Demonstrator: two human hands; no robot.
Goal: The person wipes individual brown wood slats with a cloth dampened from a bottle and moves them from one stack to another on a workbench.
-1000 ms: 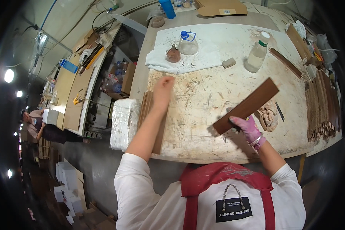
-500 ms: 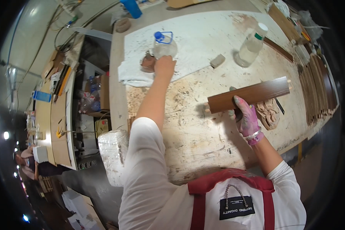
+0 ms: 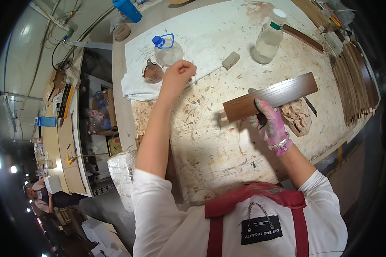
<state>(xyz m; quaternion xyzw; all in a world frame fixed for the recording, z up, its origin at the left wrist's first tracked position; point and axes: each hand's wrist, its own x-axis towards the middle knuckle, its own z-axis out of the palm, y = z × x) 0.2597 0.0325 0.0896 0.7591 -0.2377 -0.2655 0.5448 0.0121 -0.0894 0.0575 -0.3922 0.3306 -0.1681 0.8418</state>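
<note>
My right hand, in a stained pink glove, grips a dark brown wooden board with the thumb across its face. The board is tilted, its right end higher, and a peg juts from its left end. Bare and curled, my left hand hovers over the near edge of a white cloth; whatever its fingers pinch, if anything, is hidden. Beside it stand a small container of brown paste with a flat tool upright in it, and a clear jug with a blue cap and handle.
A grey block and a clear white-capped bottle stand farther back. Crumpled brown paper lies beyond my right hand. Brown slats are stacked at the right edge. At far left, another person stands by a bench.
My left hand has drawn back from beside the jug and container, its fingers still curled. The board has tipped in my right hand, its face now catching the light. The whole view has shifted slightly.
</note>
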